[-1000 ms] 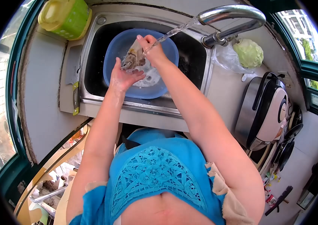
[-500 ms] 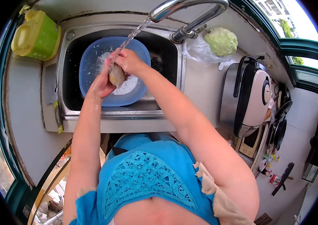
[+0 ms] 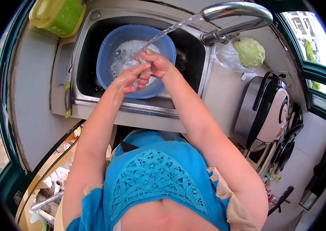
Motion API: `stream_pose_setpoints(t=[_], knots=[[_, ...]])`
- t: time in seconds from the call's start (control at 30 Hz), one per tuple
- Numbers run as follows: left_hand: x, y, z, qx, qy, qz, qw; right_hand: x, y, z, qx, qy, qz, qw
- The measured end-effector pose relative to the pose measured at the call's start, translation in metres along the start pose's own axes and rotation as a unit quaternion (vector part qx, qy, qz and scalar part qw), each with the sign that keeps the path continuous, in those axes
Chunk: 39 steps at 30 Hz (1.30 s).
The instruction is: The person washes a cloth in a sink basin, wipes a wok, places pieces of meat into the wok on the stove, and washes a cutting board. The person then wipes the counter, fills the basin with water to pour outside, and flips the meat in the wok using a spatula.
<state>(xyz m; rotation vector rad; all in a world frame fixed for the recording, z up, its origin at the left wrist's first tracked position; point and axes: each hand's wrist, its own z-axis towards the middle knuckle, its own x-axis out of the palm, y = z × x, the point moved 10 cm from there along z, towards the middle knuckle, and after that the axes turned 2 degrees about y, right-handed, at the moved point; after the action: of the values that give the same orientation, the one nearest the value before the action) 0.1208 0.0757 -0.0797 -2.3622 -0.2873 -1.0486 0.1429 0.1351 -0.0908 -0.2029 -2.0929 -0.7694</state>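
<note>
Both hands are together over a blue basin [image 3: 104, 63] in the metal sink, in the stream from the faucet. My left hand [image 3: 134, 78] is closed, its fingers wrapped round a pale, wet, soft-looking thing that is mostly hidden. Against it, a little higher and to the right, my right hand [image 3: 157, 64] is closed on the same thing. Running water [image 3: 174, 27] falls from the curved faucet [image 3: 236, 10] onto the fingers. White foam [image 3: 126, 52] floats on the water in the basin.
Left of the sink lie a cleaver [image 3: 65, 63] with a green handle and a yellow-green jug [image 3: 61, 17]. To the right are a cabbage [image 3: 249, 52], a clear plastic bag [image 3: 227, 57] and a rice cooker [image 3: 261, 111]. The sink's front rim [image 3: 132, 107] runs below my forearms.
The grey-beige thing was spread between my hands, then bunched up; now it is mostly hidden inside them. My left hand has gone from open to closed. The camera view has shifted.
</note>
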Motion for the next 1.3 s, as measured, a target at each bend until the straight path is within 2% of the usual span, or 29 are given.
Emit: stream_pose_setpoints(t=[0.1,0.2,0.3,0.37,0.4,0.5,0.57,0.6,0.63,0.67,0.7,0.77,0.87,1.0,1.1,1.13,1.27,1.3], knots=[[-0.014,0.007,0.005,-0.011,-0.076,0.121,0.99,-0.013,-0.003,-0.004,0.03,-0.099,-0.084,0.991],[-0.025,0.014,0.01,-0.018,-0.108,0.206,0.972,-0.021,-0.005,0.0,0.011,-0.118,-0.164,0.979],[-0.038,0.021,0.014,-0.02,-0.159,0.277,0.947,-0.037,-0.011,0.006,0.004,-0.191,-0.268,0.944],[-0.039,0.016,0.008,-0.024,-0.224,0.377,0.898,-0.038,-0.008,0.005,-0.012,-0.258,-0.434,0.863],[-0.043,0.013,0.012,0.047,-0.247,0.407,0.878,-0.034,-0.003,0.001,-0.021,-0.291,-0.511,0.809],[-0.029,0.011,0.012,0.076,-0.206,0.404,0.888,-0.013,0.009,-0.024,-0.015,-0.289,-0.603,0.743],[-0.025,0.003,-0.002,0.114,-0.221,0.438,0.864,0.008,0.051,-0.07,-0.105,-0.274,-0.655,0.696],[-0.026,-0.001,-0.007,0.103,-0.22,0.413,0.878,0.02,0.077,-0.098,-0.149,-0.26,-0.681,0.668],[-0.027,-0.005,-0.011,0.091,-0.222,0.386,0.891,0.041,0.114,-0.141,-0.275,-0.246,-0.681,0.633],[-0.031,-0.008,-0.016,0.08,-0.242,0.371,0.893,0.054,0.149,-0.187,-0.415,-0.262,-0.683,0.541],[-0.036,-0.006,-0.017,0.088,-0.243,0.364,0.895,0.041,0.176,-0.219,-0.447,-0.308,-0.619,0.568],[-0.042,-0.002,-0.017,0.105,-0.246,0.355,0.896,0.034,0.211,-0.264,-0.516,-0.338,-0.637,0.463],[-0.034,0.014,-0.013,0.068,-0.221,0.367,0.901,-0.061,0.201,-0.241,-0.313,-0.372,-0.848,0.213],[-0.029,0.021,-0.012,0.057,-0.209,0.375,0.901,-0.097,0.194,-0.231,-0.334,-0.441,-0.804,0.219],[-0.018,0.021,-0.013,0.048,-0.207,0.388,0.897,-0.082,0.2,-0.229,-0.326,-0.43,-0.805,0.247],[-0.015,0.02,-0.015,0.05,-0.208,0.388,0.897,-0.056,0.2,-0.231,-0.355,-0.411,-0.797,0.265],[-0.01,0.024,-0.022,0.055,-0.205,0.377,0.902,-0.07,0.178,-0.207,-0.331,-0.374,-0.813,0.299],[-0.006,0.022,-0.021,0.057,-0.203,0.372,0.904,-0.063,0.184,-0.211,-0.339,-0.381,-0.796,0.325]])
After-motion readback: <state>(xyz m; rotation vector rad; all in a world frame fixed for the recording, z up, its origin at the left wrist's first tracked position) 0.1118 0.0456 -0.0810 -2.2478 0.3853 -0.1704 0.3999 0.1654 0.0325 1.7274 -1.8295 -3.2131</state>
